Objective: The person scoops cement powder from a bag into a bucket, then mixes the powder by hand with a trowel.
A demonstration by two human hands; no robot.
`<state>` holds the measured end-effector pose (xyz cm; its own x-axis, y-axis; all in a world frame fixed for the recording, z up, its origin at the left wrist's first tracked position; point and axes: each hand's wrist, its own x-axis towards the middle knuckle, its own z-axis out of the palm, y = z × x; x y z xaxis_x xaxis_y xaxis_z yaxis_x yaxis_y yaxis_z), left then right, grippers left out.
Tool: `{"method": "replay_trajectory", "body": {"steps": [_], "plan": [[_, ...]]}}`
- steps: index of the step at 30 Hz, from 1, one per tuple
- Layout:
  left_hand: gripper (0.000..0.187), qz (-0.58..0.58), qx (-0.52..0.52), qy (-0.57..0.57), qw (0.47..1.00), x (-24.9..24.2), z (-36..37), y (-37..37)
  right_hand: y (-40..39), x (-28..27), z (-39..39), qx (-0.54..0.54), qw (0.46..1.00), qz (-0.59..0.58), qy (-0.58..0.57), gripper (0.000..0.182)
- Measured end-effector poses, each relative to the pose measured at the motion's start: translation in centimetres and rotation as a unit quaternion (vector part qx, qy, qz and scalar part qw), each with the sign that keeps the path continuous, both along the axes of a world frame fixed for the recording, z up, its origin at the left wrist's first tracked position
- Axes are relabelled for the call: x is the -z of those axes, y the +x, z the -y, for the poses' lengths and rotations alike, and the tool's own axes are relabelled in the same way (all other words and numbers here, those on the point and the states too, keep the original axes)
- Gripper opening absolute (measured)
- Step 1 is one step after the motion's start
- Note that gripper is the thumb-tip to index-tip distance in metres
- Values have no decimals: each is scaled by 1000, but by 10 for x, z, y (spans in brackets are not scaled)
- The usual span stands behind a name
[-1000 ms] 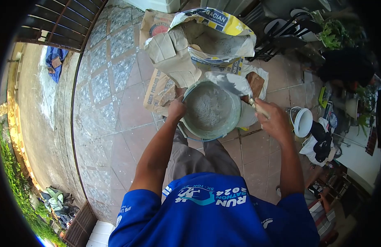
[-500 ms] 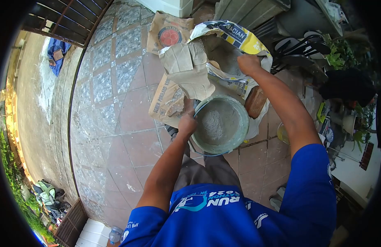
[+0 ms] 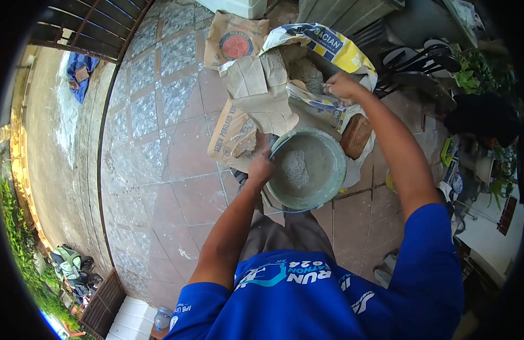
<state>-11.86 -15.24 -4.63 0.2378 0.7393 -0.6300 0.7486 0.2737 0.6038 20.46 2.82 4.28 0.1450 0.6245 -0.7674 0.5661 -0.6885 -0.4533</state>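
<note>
My left hand (image 3: 261, 169) is closed on the left rim of a grey-green bucket (image 3: 336, 187), beside its thin wire handle. A small heap of grey powder (image 3: 296, 169) lies inside on the bucket's floor. Above the bucket stands an opened paper sack with a yellow, white and blue print (image 3: 335, 44). My right hand (image 3: 342, 88) is at the sack's mouth, fingers curled; what they hold is hidden. Next to those fingers, a clump of grey powdery material (image 3: 307, 73) shows in the opening. Brown cement-bag paper (image 3: 230, 139) lies left of the bucket.
A reddish-brown block (image 3: 356, 136) rests right of the bucket. Another brown paper bag (image 3: 236, 39) lies at the top, near a white container (image 3: 239, 7). Plants and assorted objects crowd the right side. A metal gate (image 3: 92, 25) is at upper left, beyond the tiled floor (image 3: 188, 147).
My right hand has shifted slightly left inside the sack's mouth, and grey material now shows raised beside it. My left hand stays on the bucket. The view has shifted a little.
</note>
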Motion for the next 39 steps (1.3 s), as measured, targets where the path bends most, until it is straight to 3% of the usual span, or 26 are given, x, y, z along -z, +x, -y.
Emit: {"method": "replay_trajectory", "body": {"steps": [3,7,11,20,24,28,34,39], "plan": [[40,-3,5,7,1000,-4,-2,1,22,40,0,-155,977,12,146,23],[40,9,-10,11,1000,-3,0,-1,32,-28,25,7,995,-99,31,28],[30,11,-16,53,998,1,3,1,46,-63,46,13,994,-103,26,41],[36,5,-12,89,996,0,6,1,43,-106,106,91,969,-134,188,44],[36,-2,4,65,998,-11,3,2,31,-145,152,54,973,-107,198,47],[36,-9,8,65,998,-3,3,1,14,-158,223,94,975,-115,166,47],[37,-12,7,81,997,-5,2,2,-14,-101,330,156,967,-201,14,46],[37,-4,2,79,997,-6,3,3,-40,-33,357,272,941,-192,-54,44]]}}
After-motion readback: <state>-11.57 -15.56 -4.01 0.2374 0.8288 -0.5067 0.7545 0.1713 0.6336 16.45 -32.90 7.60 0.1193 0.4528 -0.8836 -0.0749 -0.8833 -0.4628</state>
